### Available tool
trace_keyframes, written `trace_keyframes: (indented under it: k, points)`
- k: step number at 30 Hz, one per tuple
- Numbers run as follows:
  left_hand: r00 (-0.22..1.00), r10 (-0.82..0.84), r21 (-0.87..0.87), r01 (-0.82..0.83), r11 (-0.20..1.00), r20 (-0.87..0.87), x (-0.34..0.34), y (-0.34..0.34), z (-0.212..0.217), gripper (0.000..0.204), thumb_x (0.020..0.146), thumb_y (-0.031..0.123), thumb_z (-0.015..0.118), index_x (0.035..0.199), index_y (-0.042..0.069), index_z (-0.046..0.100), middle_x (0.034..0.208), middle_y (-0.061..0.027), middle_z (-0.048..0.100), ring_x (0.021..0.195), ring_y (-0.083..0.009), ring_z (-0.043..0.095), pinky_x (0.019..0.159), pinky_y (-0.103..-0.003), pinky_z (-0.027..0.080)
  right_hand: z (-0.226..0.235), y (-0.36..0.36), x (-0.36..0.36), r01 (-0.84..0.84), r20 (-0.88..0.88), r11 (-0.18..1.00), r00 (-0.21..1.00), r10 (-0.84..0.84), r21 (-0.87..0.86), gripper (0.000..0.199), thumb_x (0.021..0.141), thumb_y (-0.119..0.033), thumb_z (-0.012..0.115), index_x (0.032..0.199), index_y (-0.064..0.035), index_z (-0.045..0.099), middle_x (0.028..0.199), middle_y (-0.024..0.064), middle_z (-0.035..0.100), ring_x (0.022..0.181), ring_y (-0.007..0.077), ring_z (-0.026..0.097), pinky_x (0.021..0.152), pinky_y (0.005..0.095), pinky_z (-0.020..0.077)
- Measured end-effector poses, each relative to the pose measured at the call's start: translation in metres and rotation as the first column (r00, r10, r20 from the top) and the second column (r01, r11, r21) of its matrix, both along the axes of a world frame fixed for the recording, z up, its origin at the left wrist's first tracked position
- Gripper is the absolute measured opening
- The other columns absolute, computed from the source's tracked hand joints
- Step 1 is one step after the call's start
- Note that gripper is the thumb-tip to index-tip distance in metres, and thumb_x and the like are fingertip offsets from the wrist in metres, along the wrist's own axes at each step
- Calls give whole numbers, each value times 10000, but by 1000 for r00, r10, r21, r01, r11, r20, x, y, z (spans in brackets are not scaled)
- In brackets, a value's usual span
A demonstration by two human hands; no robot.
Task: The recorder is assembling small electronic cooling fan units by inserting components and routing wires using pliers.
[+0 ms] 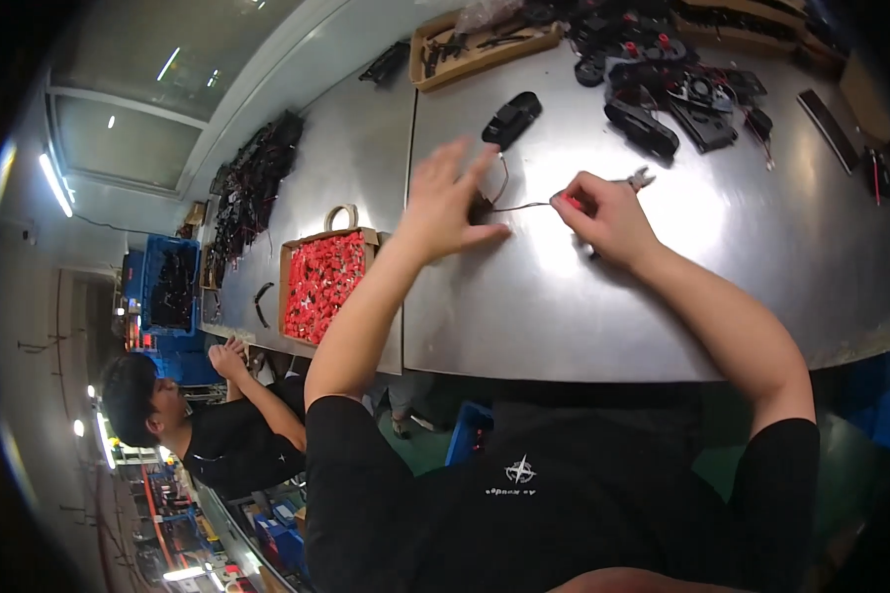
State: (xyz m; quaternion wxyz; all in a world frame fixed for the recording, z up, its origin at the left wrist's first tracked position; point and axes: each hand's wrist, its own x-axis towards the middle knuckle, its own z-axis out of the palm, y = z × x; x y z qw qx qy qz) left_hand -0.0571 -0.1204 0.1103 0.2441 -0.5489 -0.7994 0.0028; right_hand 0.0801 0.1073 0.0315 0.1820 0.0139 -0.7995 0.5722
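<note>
My left hand [443, 206] hovers over the metal table with its fingers spread. Beneath its fingertips is a small dark part [481, 207], mostly hidden. From there a thin dark wire [524, 207] runs across to my right hand [611, 219], whose fingertips are pinched on a small red piece [574, 204]. The metal jaws of a plier-like tool [642, 178] stick out past the right hand's knuckles; whether the palm grips it is hidden. Just beyond my left hand lies an elongated black housing [512, 119], with a thin wire [505, 178] curving below it.
Left of my forearm stands a cardboard box of red pieces [321, 287], a tape roll [341, 217] behind it. Black housings [643, 128] and wired parts cover the far right. A cardboard tray [485, 64] sits at the back. A co-worker [218, 425] is at the left.
</note>
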Motion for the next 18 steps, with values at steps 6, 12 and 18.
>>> trace_keyframes:
  k: [6,12,18]
  points:
    - [789,184,-214,-68,975,587,-5,-27,-7,832,764,398,873,1459,76,547,1199,-172,636,1129,-336,634,974,-397,522,-7,31,-17,169,9,930,984,-176,-327,218,1004,-241,706,996,-27,662,710,-15,618,594,48,512,545,233,395]
    - [130,-675,639,-489,593,726,-3,8,-31,592,868,499,829,1210,105,550,958,-27,549,732,-115,510,621,-242,451,2,27,-4,90,32,894,996,-84,-440,231,1012,-233,699,1141,-70,598,738,-12,617,607,40,524,533,215,392]
    - [-323,-770,244,-820,518,550,-7,36,-65,502,1000,522,666,1165,55,586,962,-72,665,817,-171,669,694,-316,599,3,28,-4,204,46,791,975,-218,-576,219,1014,-192,697,1184,-90,605,864,16,657,658,60,579,544,220,433]
